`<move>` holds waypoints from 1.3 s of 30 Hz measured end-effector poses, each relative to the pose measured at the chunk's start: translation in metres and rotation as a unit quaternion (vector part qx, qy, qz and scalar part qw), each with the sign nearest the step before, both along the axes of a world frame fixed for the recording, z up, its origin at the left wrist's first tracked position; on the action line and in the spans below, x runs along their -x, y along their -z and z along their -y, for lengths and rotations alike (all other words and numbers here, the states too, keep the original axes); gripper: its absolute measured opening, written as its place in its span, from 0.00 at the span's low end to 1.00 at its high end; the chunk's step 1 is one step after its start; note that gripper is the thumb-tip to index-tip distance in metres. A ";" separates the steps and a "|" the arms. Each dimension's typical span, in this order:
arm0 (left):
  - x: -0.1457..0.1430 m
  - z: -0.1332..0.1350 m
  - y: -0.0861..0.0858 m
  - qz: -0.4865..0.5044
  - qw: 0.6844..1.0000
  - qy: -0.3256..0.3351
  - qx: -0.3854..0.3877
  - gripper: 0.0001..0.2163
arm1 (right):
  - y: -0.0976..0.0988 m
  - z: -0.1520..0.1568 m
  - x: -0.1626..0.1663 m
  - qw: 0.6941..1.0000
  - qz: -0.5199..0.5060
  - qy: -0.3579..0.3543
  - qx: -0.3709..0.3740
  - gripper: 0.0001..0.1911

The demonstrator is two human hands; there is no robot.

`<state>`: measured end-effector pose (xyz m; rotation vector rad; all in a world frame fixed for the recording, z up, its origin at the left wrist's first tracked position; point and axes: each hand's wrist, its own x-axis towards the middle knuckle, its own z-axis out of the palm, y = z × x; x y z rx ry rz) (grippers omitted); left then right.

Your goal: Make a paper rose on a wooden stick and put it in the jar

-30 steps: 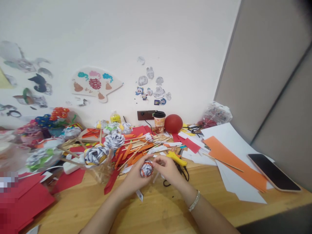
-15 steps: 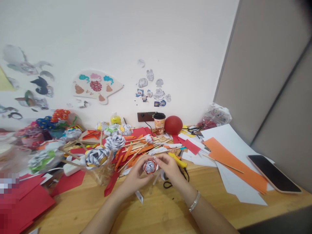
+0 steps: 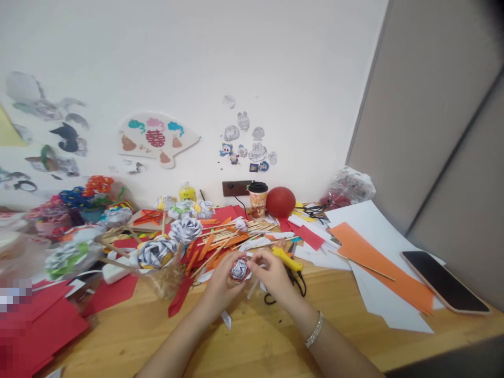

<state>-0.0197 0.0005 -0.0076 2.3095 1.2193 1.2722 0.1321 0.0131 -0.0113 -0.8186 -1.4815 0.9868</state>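
Observation:
Both my hands meet over the wooden table [image 3: 255, 336] and hold one small rolled paper rose [image 3: 239, 269], white with grey print and a red-orange rim. My left hand [image 3: 220, 286] cups it from below and the left, fingers curled round it. My right hand [image 3: 271, 275] pinches its right edge with thumb and fingertips; a silver bracelet [image 3: 314, 329] sits on that wrist. Just behind the hands lie wooden sticks [image 3: 232, 236] and orange paper strips [image 3: 205, 247]. A yellow glue gun [image 3: 288, 259] with a black cord lies right of my right hand.
Finished paper roses on sticks [image 3: 157, 251] stand at the left beside red paper sheets [image 3: 47, 320]. A paper cup [image 3: 258, 199] and a red ball [image 3: 280, 201] are by the wall. White and orange sheets [image 3: 378, 262] and a phone [image 3: 444, 281] lie at the right.
The rose has turned in my hands, its open face now tipped more toward me, and both hands have shifted slightly up and away. The rest of the table is unchanged.

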 end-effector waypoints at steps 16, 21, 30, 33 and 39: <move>-0.004 0.001 0.001 0.006 0.999 -0.034 0.003 0.12 | -0.005 0.004 0.000 0.993 0.089 0.072 -0.039 0.05; -0.004 0.001 0.001 0.002 1.000 -0.026 -0.015 0.12 | -0.005 0.010 0.000 0.940 0.211 0.192 -0.190 0.06; -0.001 -0.002 0.002 -0.014 0.997 -0.031 -0.064 0.12 | -0.006 0.018 0.006 0.906 0.283 0.198 -0.244 0.06; -0.001 -0.001 0.001 -0.019 0.998 -0.032 -0.059 0.12 | -0.006 0.017 0.005 0.913 0.279 0.191 -0.228 0.05; -0.001 -0.001 0.000 -0.040 0.999 -0.011 -0.036 0.13 | -0.007 0.014 0.004 0.915 0.297 0.167 -0.216 0.05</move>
